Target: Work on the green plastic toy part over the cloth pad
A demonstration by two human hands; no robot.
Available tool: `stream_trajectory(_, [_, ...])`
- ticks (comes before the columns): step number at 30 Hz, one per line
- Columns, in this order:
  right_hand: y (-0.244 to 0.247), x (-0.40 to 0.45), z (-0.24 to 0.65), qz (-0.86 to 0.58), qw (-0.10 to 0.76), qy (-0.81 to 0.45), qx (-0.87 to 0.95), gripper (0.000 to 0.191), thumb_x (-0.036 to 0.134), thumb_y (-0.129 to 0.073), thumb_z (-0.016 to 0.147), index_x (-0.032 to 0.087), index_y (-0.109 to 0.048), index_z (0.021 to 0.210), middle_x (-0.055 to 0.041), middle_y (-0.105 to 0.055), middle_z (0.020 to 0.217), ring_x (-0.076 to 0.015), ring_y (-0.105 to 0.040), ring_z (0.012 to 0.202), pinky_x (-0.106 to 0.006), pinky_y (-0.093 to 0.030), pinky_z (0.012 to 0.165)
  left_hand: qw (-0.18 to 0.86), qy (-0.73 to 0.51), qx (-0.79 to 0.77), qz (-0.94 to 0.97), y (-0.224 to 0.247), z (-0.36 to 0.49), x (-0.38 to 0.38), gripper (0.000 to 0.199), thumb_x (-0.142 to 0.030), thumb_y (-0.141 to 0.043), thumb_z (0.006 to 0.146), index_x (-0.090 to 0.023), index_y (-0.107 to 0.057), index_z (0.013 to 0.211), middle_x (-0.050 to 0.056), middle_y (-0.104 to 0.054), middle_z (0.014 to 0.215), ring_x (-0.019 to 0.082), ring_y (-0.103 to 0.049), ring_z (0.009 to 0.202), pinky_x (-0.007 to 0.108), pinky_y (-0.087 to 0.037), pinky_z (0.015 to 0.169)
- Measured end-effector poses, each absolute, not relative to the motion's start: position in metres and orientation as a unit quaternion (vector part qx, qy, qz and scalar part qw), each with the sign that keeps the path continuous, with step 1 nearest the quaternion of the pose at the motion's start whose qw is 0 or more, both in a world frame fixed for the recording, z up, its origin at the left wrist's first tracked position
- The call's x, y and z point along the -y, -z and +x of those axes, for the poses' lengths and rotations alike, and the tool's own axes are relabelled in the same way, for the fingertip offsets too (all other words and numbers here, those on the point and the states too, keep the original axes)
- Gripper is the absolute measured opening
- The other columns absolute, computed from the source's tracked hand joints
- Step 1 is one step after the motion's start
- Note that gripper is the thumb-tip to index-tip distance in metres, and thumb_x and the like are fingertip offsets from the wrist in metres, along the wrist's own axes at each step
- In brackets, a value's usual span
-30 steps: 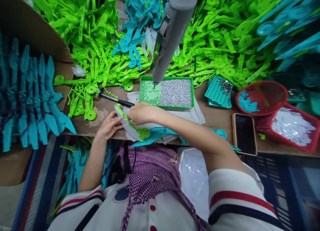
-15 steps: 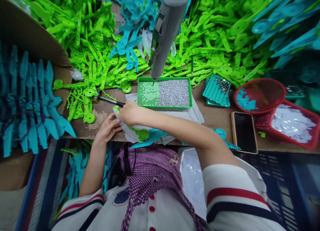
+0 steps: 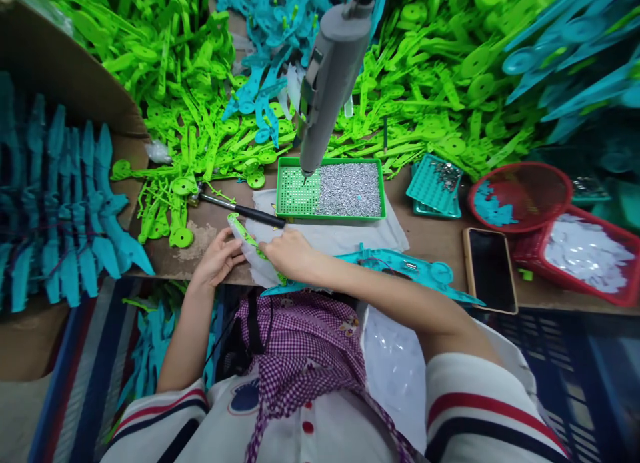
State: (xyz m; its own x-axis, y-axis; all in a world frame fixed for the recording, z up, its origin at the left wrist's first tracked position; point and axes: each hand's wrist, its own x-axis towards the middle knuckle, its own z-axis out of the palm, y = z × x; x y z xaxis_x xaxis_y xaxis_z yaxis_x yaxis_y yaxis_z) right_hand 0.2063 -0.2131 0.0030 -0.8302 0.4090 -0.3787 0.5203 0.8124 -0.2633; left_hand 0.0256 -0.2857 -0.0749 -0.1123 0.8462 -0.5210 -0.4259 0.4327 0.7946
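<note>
A long bright green plastic part (image 3: pixel 242 231) with a white piece along it slants across the table's front edge. My left hand (image 3: pixel 219 257) is at its left side, fingers curled in against its edge. My right hand (image 3: pixel 289 253) closes its fingertips on the middle of the same part, hiding some of it. Beneath my right forearm lies a long teal plastic shell (image 3: pixel 410 266) with a thin wire and a small metal piece in it. A hammer (image 3: pixel 257 215) with a black grip rests just beyond my hands, touched by neither.
A green tray (image 3: pixel 350 217) of small metal pieces sits on white cloth, with a hanging grey electric screwdriver (image 3: pixel 330 83) over it. Phone (image 3: pixel 490 269), red baskets (image 3: pixel 523 249) and teal trays (image 3: pixel 434 183) stand right. Green parts (image 3: pixel 200 116) heap behind; teal shells (image 3: pixel 60 203) stack left.
My right hand has moved right and slightly down, off the end of the hammer's grip and onto the green part. More of the teal shell shows. My left hand has stayed nearly still.
</note>
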Motion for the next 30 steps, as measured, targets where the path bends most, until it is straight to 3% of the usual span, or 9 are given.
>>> stream_trajectory(6, [0.018,0.244,0.212,0.304,0.1,0.158,-0.934,0.041,0.01,-0.032,0.096,0.004,-0.049,0.133,-0.0184,-0.074,0.098,-0.0212,-0.07,0.093,-0.036,-0.041,0.087,0.632,-0.505,-0.55,0.207,0.077,0.024,0.288,0.046,-0.027,-0.081,0.071,-0.024,-0.05,0.105,0.001,-0.075,0.092,0.018,-0.073,0.084,0.036,-0.06,0.083])
stream_trajectory(10, [0.028,0.254,0.215,0.326,0.093,0.178,-0.924,0.044,0.011,-0.032,0.097,0.006,-0.039,0.14,-0.0178,-0.073,0.1,-0.0202,-0.069,0.097,-0.034,-0.043,0.084,0.633,-0.505,-0.546,0.217,0.076,0.023,0.29,0.047,-0.027,-0.08,0.072,-0.024,-0.049,0.107,0.002,-0.075,0.099,0.018,-0.073,0.089,0.035,-0.06,0.083])
stream_trajectory(17, [0.026,0.256,0.217,0.313,0.062,0.153,-0.935,0.042,0.009,-0.031,0.096,0.004,-0.046,0.135,-0.0172,-0.071,0.103,-0.0202,-0.068,0.097,-0.035,-0.04,0.088,0.642,-0.524,-0.519,0.212,0.075,0.022,0.292,0.052,-0.027,-0.081,0.072,-0.025,-0.049,0.113,0.007,-0.068,0.123,0.015,-0.072,0.087,0.031,-0.061,0.079])
stream_trajectory(22, [0.023,0.259,0.216,0.329,0.071,0.173,-0.926,0.046,0.009,-0.03,0.096,0.002,-0.042,0.14,-0.0168,-0.072,0.099,-0.0195,-0.069,0.09,-0.035,-0.041,0.087,0.625,-0.533,-0.531,0.21,0.076,0.026,0.291,0.058,-0.023,-0.086,0.065,-0.024,-0.049,0.11,0.005,-0.072,0.111,0.014,-0.071,0.087,0.024,-0.06,0.073])
stream_trajectory(30, [0.017,0.257,0.215,0.372,0.116,0.219,-0.894,0.043,0.013,-0.033,0.096,0.013,-0.044,0.137,-0.0156,-0.073,0.1,-0.0196,-0.071,0.092,-0.032,-0.045,0.081,0.612,-0.53,-0.541,0.227,0.076,0.025,0.293,0.056,-0.025,-0.085,0.065,-0.025,-0.049,0.108,0.006,-0.069,0.116,0.015,-0.07,0.089,0.027,-0.059,0.078])
